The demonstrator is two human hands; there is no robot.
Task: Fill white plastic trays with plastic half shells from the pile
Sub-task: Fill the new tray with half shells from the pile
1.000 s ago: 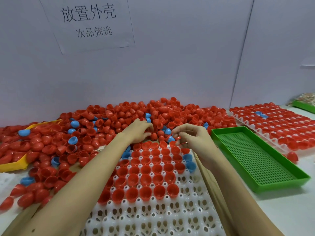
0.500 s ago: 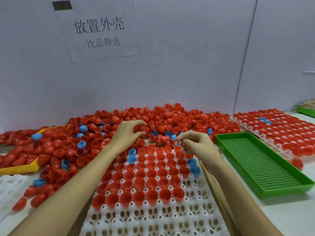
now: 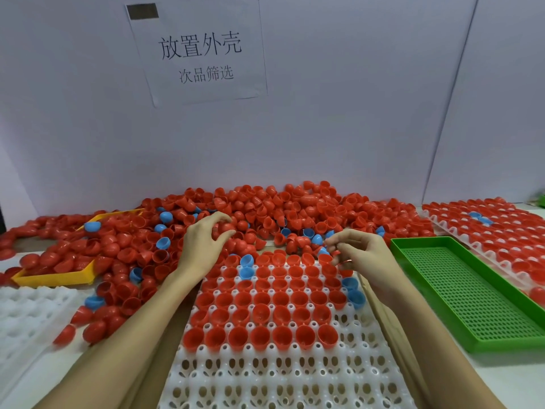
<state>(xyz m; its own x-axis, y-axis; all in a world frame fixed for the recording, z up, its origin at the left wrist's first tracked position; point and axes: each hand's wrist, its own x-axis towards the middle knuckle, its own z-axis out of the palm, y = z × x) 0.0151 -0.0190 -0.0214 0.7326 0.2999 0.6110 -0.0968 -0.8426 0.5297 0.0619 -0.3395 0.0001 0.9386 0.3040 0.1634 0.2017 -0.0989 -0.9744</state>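
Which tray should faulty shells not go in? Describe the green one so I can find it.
Start at the half-filled white tray in front. The green tray lies right of it, beside the right hand. Unlike its neighbours, it is perforated and holds no shells.

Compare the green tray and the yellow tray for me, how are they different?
The green tray sits right of the white tray and holds no shells; the yellow tray sits left, heaped with red shells and half buried by the pile. The green tray's perforated floor shows in full; the yellow tray's floor is hidden. The green tray looks long and narrow; only the yellow tray's near corner and a far edge show. Both are shallow rimmed plastic trays.
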